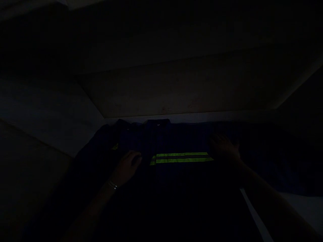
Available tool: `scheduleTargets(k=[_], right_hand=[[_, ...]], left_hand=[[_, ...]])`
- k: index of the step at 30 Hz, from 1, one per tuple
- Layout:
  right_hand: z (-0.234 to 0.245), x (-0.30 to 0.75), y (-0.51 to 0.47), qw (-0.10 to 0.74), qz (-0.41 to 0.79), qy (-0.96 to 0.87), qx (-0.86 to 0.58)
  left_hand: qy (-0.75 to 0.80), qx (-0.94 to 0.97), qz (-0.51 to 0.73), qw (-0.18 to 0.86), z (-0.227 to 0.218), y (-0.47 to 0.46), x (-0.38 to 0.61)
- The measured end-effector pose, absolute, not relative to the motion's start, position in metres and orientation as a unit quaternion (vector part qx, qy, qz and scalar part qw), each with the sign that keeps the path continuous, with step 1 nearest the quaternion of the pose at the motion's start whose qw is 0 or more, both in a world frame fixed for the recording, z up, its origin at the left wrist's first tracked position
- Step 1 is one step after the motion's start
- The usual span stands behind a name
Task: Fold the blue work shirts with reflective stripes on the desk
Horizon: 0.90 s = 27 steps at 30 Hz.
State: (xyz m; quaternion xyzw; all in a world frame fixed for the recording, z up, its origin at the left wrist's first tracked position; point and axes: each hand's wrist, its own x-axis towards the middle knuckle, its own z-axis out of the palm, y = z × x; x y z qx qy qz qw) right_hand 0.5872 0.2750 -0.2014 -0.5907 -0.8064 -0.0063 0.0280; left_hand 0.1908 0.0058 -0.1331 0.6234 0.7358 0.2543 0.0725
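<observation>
In a very dark view, a dark blue work jacket [179,137] lies spread out, collar at the far side. A yellow-green reflective stripe [184,155] with a grey middle band runs across its chest. My left hand [127,166], with a thin bracelet at the wrist, is over the jacket left of the front opening. Its fingers are slightly bent, with the thumb apart, and nothing shows in them. Near the stripe's right end, my right hand [224,146] rests on the cloth with its fingers stretched out. The lower part of the jacket is lost in darkness.
More dark blue cloth with a second collar [122,123] and a small bit of stripe lies at the left. Behind the collars stands a dull panel [176,87] with a pale ledge [196,117] along its foot. A pale surface [306,203] shows at the lower right.
</observation>
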Motion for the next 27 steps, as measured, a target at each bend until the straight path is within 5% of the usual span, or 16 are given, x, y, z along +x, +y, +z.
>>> scheduleTargets(k=[8, 15, 22, 27], right_hand=[[-0.197, 0.587, 0.271, 0.054, 0.003, -0.804, -0.593], [-0.198, 0.588, 0.272, 0.037, -0.008, -0.807, -0.589], [-0.199, 0.588, 0.273, 0.028, -0.004, -0.810, -0.586], [-0.197, 0.587, 0.273, 0.014, -0.008, -0.806, -0.592]], left_hand=[[0.803, 0.573, 0.090, -0.140, -0.174, 0.049, 0.160], [0.840, 0.542, 0.019, -0.019, -0.201, 0.046, 0.133], [0.834, 0.523, 0.096, -0.146, -0.170, 0.070, 0.115], [0.860, 0.507, 0.040, -0.040, -0.188, 0.088, 0.116]])
